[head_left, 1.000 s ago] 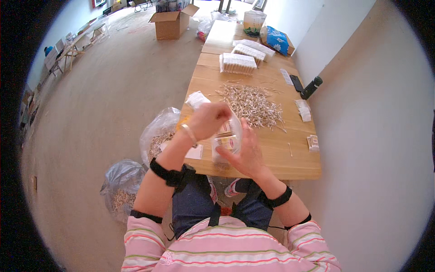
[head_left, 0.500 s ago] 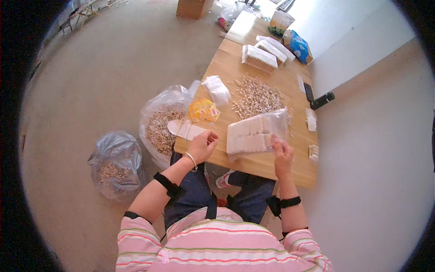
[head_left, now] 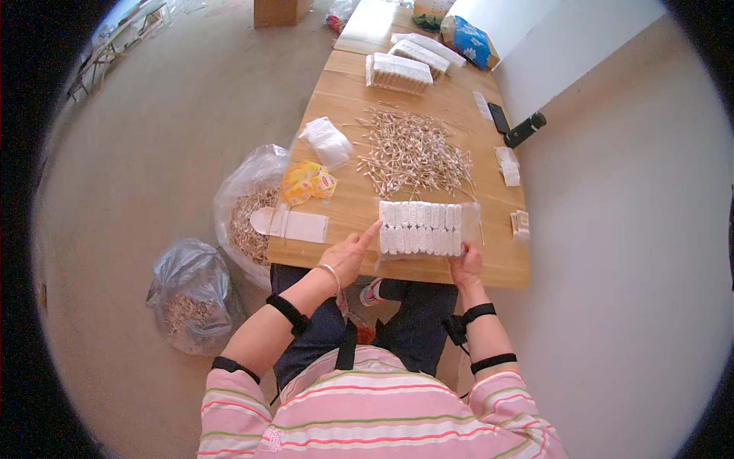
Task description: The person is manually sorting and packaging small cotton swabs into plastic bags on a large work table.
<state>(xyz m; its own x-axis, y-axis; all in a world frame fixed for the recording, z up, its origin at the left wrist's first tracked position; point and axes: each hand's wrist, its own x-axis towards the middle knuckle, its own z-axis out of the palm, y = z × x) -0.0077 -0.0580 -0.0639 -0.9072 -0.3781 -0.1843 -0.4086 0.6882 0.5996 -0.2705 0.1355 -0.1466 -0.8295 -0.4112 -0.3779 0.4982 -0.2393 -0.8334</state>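
Note:
A clear bag packed with two rows of cotton swab bundles (head_left: 420, 228) is tilted up at the table's near edge, its white swab ends facing me. My right hand (head_left: 466, 266) grips the bag's lower right corner between thumb and fingers. At the bag's left side is my left hand (head_left: 345, 258), its index finger stretched out against the edge and the other fingers partly hidden. Just beyond the bag lies a wide heap of loose cotton swabs (head_left: 413, 149). Beside my left hand rests a white card strip with a rounded end (head_left: 306, 226).
Yellow printed cards (head_left: 306, 182) and flat clear bags (head_left: 327, 141) lie along the left edge. Filled swab packs (head_left: 399, 73) sit farther back. A phone (head_left: 498, 118) and dark cylinder (head_left: 525, 130) are by the wall. Swab-filled sacks (head_left: 248, 222) stand on the floor, left.
The bag has tipped up, turning its swab ends toward me. My left hand has moved right to touch its side, while my right hand has shifted down its right edge. The view has shifted.

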